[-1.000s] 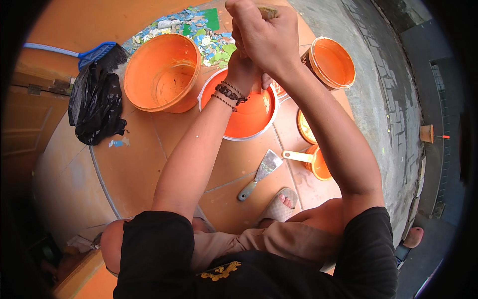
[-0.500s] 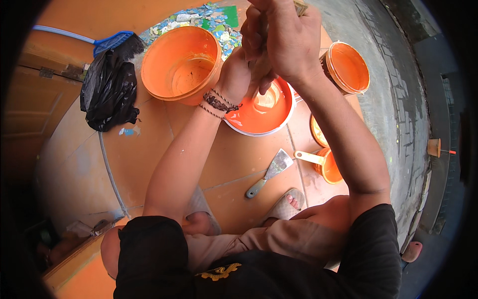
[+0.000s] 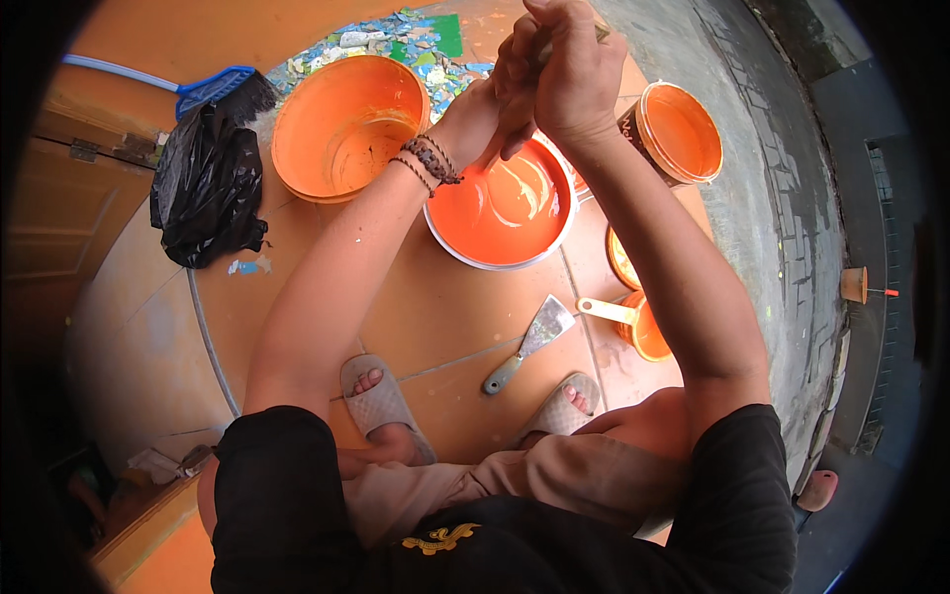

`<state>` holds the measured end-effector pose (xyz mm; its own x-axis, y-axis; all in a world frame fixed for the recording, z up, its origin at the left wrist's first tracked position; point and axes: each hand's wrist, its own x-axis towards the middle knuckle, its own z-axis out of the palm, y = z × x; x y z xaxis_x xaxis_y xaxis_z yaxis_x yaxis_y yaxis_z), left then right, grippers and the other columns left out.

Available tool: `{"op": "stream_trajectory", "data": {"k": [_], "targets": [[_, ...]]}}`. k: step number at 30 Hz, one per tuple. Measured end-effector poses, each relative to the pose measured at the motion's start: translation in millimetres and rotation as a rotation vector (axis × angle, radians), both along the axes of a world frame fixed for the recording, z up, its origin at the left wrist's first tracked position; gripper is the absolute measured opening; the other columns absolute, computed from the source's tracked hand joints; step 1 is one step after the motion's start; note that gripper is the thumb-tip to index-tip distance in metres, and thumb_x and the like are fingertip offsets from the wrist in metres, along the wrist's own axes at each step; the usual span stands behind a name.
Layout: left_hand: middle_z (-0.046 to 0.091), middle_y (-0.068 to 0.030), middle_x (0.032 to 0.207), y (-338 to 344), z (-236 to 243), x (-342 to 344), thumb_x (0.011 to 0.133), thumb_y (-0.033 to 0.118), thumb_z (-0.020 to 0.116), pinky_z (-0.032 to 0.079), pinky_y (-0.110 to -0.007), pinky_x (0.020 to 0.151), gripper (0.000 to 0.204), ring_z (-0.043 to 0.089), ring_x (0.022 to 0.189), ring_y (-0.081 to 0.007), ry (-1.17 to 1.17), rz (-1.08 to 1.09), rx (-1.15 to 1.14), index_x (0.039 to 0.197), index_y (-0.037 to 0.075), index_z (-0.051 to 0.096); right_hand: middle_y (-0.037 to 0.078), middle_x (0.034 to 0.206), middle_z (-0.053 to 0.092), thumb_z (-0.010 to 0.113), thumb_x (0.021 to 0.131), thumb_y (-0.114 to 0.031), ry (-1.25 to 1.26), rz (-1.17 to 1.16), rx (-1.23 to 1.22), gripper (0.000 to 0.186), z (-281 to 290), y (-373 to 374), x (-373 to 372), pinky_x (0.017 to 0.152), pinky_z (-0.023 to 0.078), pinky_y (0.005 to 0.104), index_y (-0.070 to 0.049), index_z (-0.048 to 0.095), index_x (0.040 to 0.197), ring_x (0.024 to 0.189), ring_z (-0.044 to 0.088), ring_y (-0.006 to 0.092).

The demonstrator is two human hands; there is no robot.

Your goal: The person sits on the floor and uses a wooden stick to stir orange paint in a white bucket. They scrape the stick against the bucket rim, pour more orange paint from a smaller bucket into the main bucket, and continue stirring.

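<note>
My left hand [image 3: 473, 117], with braided bracelets at the wrist, and my right hand [image 3: 582, 89] are raised together at the top of the view. Both are closed, fingers bunched around a stick-like thing [image 3: 601, 33] that is mostly hidden; only a small brownish end shows past my right hand. Below and nearer to me stands a white-rimmed bucket of orange paint [image 3: 495, 223], with pale swirls on its surface. Whether the held thing reaches into the paint is hidden behind my hands.
A large orange tub [image 3: 302, 148] stands left of the paint. Farther left are a black plastic bag [image 3: 208, 188] and a blue broom [image 3: 213, 89]. Paint flakes [image 3: 332, 59] lie behind. A scraper [image 3: 529, 342], an orange dipper [image 3: 648, 332] and an orange-coated bucket [image 3: 681, 134] sit right.
My joined hands have shifted slightly, and more of the paint surface shows with its swirl changed. The whole view has moved a little; my left foot now shows beside my left arm.
</note>
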<state>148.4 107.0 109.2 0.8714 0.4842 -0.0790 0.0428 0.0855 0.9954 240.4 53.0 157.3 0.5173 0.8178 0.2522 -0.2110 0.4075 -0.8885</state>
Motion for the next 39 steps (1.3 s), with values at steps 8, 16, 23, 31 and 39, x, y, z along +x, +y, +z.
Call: {"op": "stream_trajectory", "data": {"k": [8,16,23,31,39], "targets": [[0.051,-0.0075,0.066,-19,-3,-14,0.1,0.035,0.019,0.041,-0.028,0.05,0.046,0.048,0.053,-0.0152,-0.028,0.103,-0.251,0.089,0.003,0.05,0.008,0.05,0.047,0.051,0.094,-0.031,-0.042,0.236,-0.18,0.042,10,-1,-2,0.045,0.041,0.0303,-0.005,0.05,0.061,0.045,0.047,0.017],[0.052,-0.007,0.066,-49,-10,-24,0.101,0.038,0.022,0.044,-0.029,0.051,0.047,0.05,0.053,-0.0165,-0.198,0.148,-0.442,0.084,0.004,0.05,0.006,0.053,0.053,0.055,0.085,-0.029,-0.224,0.283,-0.276,0.037,22,-16,-15,0.048,0.043,0.0292,0.002,0.059,0.065,0.048,0.05,0.0122],[0.049,-0.0067,0.061,-55,-26,9,0.097,0.034,0.027,0.036,-0.029,0.043,0.035,0.043,0.047,-0.0167,-0.245,0.124,-0.622,0.085,0.008,0.047,0.004,0.055,0.055,0.057,0.084,-0.026,-0.216,0.134,-0.317,0.032,26,-26,-2,0.049,0.044,0.0285,0.003,0.061,0.07,0.049,0.05,0.011],[0.051,-0.0075,0.06,-33,-38,49,0.095,0.038,0.028,0.034,-0.03,0.036,0.037,0.046,0.043,-0.0181,-0.415,0.054,-0.562,0.088,0.008,0.049,0.004,0.051,0.045,0.047,0.095,-0.034,-0.34,0.057,-0.337,0.042,17,-11,17,0.049,0.042,0.0285,-0.004,0.057,0.068,0.046,0.046,0.0163],[0.05,-0.0037,0.059,0,-31,34,0.095,0.035,0.045,0.033,-0.025,0.034,0.03,0.046,0.042,-0.0124,-0.395,0.145,-0.254,0.083,0.009,0.051,0.0,0.05,0.052,0.064,0.083,-0.019,-0.369,-0.049,0.082,0.035,9,10,10,0.044,0.04,0.0251,0.001,0.058,0.054,0.048,0.048,0.0056]]}}
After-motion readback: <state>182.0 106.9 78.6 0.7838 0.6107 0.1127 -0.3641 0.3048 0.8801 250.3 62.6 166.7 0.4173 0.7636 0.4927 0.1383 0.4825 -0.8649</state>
